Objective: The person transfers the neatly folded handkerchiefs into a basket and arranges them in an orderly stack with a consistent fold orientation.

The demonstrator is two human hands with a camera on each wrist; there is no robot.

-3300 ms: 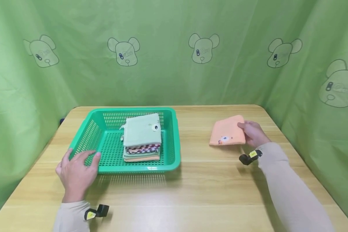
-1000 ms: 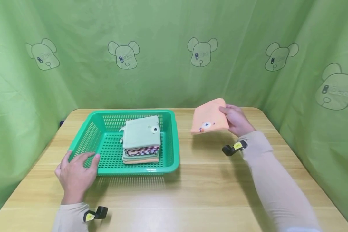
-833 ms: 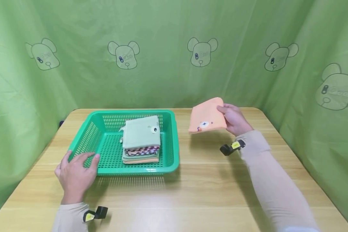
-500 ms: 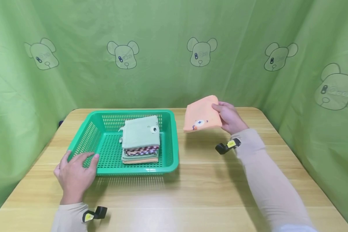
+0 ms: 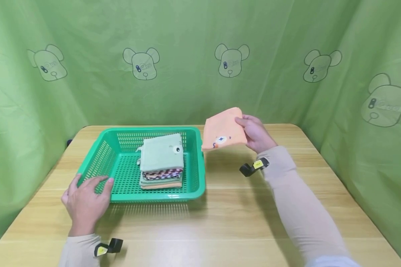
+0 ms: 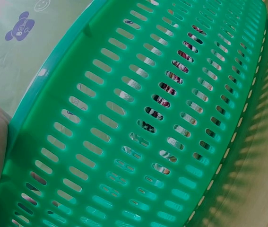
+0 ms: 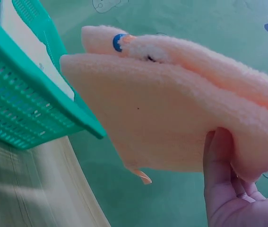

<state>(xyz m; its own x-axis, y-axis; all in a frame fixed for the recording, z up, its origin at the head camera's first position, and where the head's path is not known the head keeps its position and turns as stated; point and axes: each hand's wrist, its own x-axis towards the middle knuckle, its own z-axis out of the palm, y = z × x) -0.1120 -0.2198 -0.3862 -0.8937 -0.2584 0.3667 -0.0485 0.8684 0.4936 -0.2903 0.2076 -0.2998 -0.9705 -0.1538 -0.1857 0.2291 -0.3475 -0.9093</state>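
A folded peach hand towel [image 5: 223,129] with an embroidered animal face hangs in the air just right of the basket. My right hand [image 5: 256,132] pinches its right side, thumb on top; the right wrist view shows the towel's fold [image 7: 171,104] and a small loop. My left hand [image 5: 88,200] holds the front left corner of a green plastic basket [image 5: 200,185], fingers bent over the rim. Inside the basket, a stack of folded towels [image 5: 162,154] has a pale green one with an eye design on top. Left wrist view: the basket's slotted wall [image 6: 100,104] hides most of the stack.
The basket stands on a light wooden table [image 5: 173,233]. Its left part shows a bare slotted floor [image 5: 125,170]. A green curtain [image 5: 187,96] with printed bear heads surrounds the table at the back and both sides.
My right hand has lifted the peach towel off the right side and carried it leftward to beside the basket's right rim. My left hand and the towel stack have stayed in place.
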